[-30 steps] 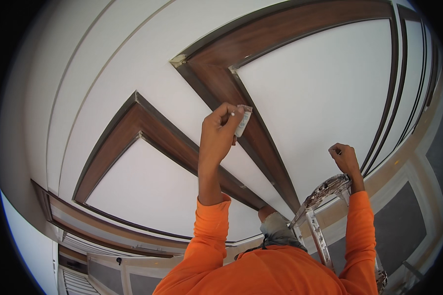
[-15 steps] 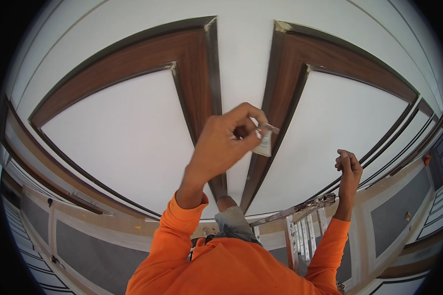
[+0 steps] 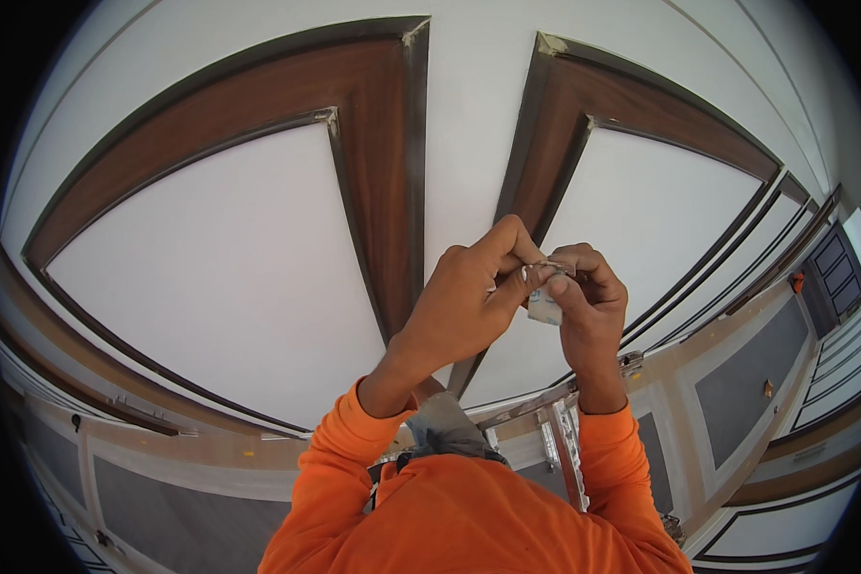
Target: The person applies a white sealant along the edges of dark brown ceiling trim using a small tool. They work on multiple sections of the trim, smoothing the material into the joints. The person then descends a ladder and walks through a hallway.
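A small, pale, flat packet point(image 3: 544, 309) with faint bluish print hangs at the fingertips, in front of the wall. My left hand point(image 3: 461, 298) pinches its top edge between thumb and fingers. From the other side, the thumb and curled fingers of my right hand point(image 3: 595, 304) close on the same edge. The two hands meet there, their fingertips nearly touching. What the packet contains, if anything, cannot be made out.
Brown wood-grain panel frames point(image 3: 373, 191) with dark edging stand out on the white wall point(image 3: 469, 115); pale filler marks their corners. Below me is a paint-spattered ladder point(image 3: 566, 450). Grey and tan flooring point(image 3: 182, 488) lies far down, and a dark door point(image 3: 837, 273) stands at right.
My right hand has come up and left from beside the ladder and taken hold of the packet. My left hand has shifted slightly right and down with it.
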`<move>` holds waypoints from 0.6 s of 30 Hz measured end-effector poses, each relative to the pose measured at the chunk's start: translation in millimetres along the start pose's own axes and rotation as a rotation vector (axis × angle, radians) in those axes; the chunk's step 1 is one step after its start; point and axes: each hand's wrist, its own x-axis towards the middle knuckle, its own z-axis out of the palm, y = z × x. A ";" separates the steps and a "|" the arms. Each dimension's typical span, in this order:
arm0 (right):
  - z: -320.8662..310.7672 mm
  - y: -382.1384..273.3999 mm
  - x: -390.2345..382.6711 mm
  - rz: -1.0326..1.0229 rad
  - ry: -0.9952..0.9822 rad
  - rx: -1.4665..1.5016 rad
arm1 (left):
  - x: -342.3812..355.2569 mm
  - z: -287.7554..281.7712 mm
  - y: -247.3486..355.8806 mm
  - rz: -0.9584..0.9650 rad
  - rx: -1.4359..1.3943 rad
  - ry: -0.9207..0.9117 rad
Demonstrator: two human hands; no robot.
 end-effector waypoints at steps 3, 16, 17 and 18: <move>6.0 3.4 3.6 -0.053 0.079 -0.042 | 4.8 -6.2 -2.5 -0.008 -0.195 -0.037; -52.1 8.1 143.2 -0.170 0.354 -0.728 | -112.6 25.7 -168.5 -0.402 -0.166 -0.231; -54.2 10.5 145.1 -0.201 0.353 -0.760 | -142.2 27.8 -199.9 -0.491 -0.029 -0.273; -53.8 14.4 145.3 -0.228 0.351 -0.783 | -181.9 29.7 -244.1 -0.534 -0.124 -0.189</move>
